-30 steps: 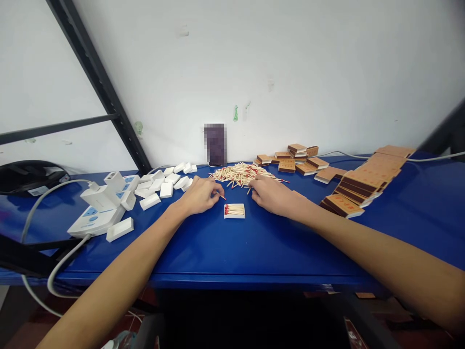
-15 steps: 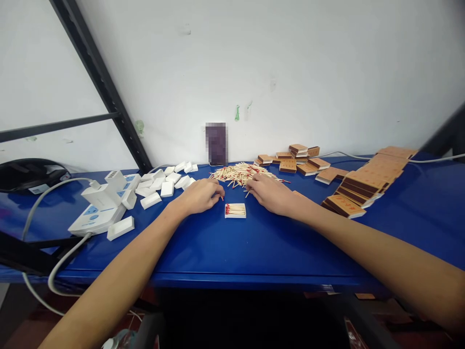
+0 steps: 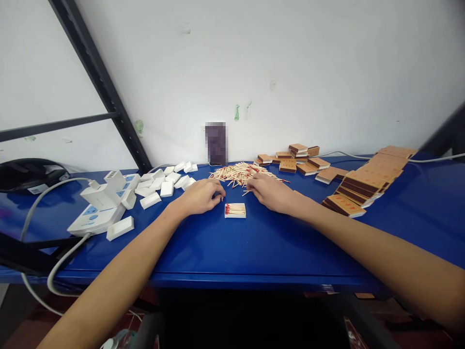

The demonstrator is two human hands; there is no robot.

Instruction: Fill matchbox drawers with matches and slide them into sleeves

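Note:
A small white tray with red-headed matches lying in it rests on the blue table between my two hands. My left hand, to the left of the tray, is closed in a pinch; red match tips show at its fingertips. On the other side, my right hand pinches matches whose pale sticks point left from its fingers. Behind both hands spreads a loose pile of matches, close to the right fingertips.
Several white trays lie at the left, near a white power strip with cables. Many brown matchboxes are stacked and scattered at the right. A dark pixelated object stands against the wall. A black shelf post rises at left.
The matches at my right fingertips have turned from pointing down-left to lying nearly level. My right hand has shifted very slightly; my left hand stays almost in place.

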